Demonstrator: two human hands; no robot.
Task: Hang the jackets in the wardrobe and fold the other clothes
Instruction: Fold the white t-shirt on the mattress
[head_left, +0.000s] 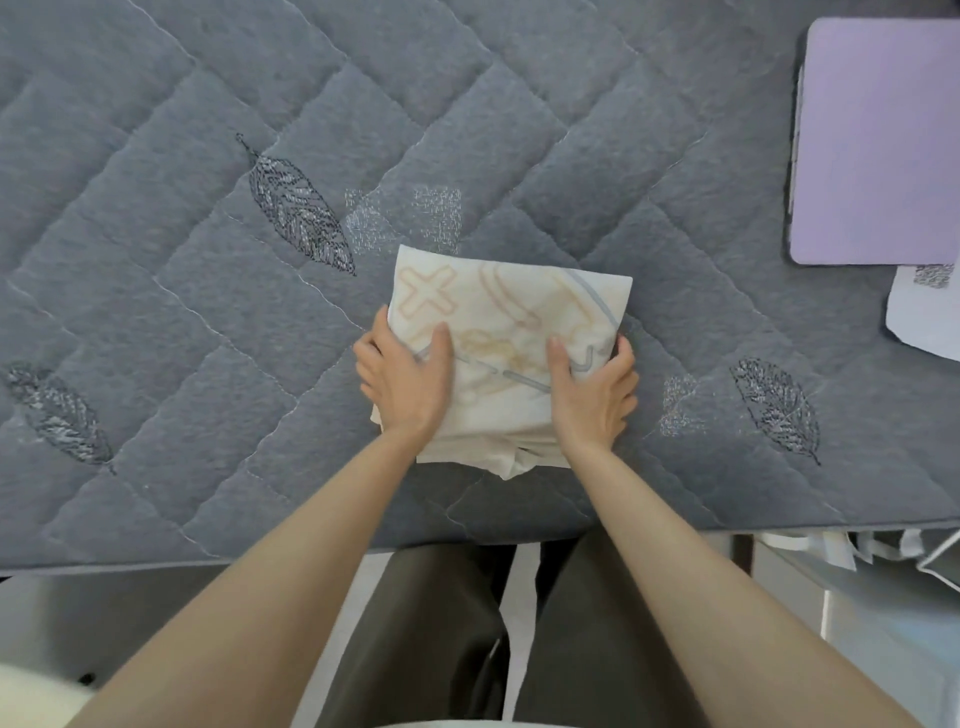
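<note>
A folded white garment (506, 312) with a faint orange and grey print lies on the grey quilted bed (182, 260), near its front edge. My left hand (408, 376) grips the garment's left side, thumb on top and fingers curled under the edge. On the right side my right hand (595, 389) holds it the same way. Loose layers of the fabric stick out at the near edge, between my wrists.
A lilac folded item (878, 140) lies at the bed's far right, with a white printed piece (924, 312) just below it. A white stand with hanging cloth (883, 571) is by the bed's front right corner. My legs stand against the bed edge.
</note>
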